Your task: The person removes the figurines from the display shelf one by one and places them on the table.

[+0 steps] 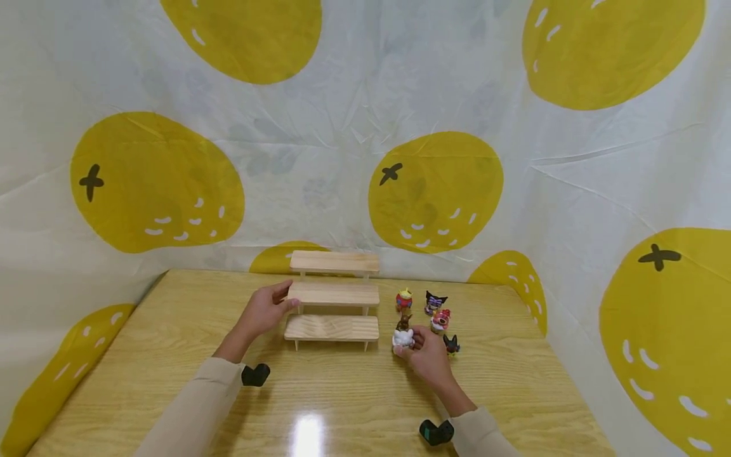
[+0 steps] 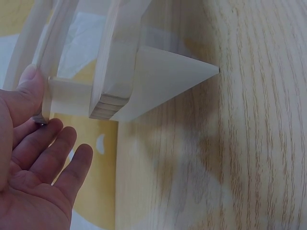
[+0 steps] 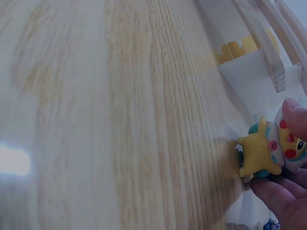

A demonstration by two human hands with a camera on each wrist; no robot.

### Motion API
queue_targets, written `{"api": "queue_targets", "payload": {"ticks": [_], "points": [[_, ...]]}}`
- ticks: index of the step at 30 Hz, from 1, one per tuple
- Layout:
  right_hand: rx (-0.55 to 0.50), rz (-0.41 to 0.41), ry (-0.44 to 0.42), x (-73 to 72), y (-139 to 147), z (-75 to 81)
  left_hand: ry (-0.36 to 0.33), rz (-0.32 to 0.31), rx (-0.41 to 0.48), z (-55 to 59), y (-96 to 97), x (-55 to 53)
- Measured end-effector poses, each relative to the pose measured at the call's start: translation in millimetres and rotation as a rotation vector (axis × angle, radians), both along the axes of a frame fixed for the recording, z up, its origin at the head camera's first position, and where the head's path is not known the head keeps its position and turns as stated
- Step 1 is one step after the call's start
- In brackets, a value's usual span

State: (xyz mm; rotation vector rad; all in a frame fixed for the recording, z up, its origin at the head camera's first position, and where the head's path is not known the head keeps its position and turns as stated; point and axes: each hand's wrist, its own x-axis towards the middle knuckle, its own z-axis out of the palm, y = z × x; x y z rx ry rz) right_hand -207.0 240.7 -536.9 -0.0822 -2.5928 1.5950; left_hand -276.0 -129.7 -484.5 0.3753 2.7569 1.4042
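Observation:
A three-step wooden display shelf (image 1: 332, 328) stands at the back of the table. My left hand (image 1: 270, 308) holds the left end of its middle step, with the thumb (image 2: 29, 88) on the board and the other fingers loosely bent beside it. To the right of the shelf, my right hand (image 1: 431, 355) grips a small yellow toy figure (image 3: 256, 151) with red cheeks and a white hood (image 1: 403, 338). Its feet are at or very near the tabletop; whether they touch is hard to tell. A brown figure (image 1: 403, 321) stands just behind it.
Right of the shelf stand several other figures: a red-and-blue one with a yellow top (image 1: 404, 299), a black-and-purple one (image 1: 435, 303), a red-and-white one (image 1: 440, 320) and a black-eared one (image 1: 451, 344). A fruit-print curtain (image 1: 320, 190) borders the table (image 1: 342, 393).

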Motion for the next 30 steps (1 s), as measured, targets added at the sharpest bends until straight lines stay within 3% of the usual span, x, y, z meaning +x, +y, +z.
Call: {"api": "queue_targets", "payload": {"ticks": [10,19,24,30], "points": [[0.016,0.023,0.011,2.8,3,4.2,0.015,-0.001,0.000,-3.7,-0.8,-2.7],[0.041,0.054,-0.002,11.7,7,22.1,0.037,-0.001,-0.013,-2.9,-5.3,-0.6],[0.050,0.076,0.005,18.8,8,35.7,0.071,0.000,-0.001,-3.5,-10.4,4.4],[0.081,0.090,0.077,26.0,20,50.6,0.082,0.030,-0.014,1.3,-20.3,16.2]]}}
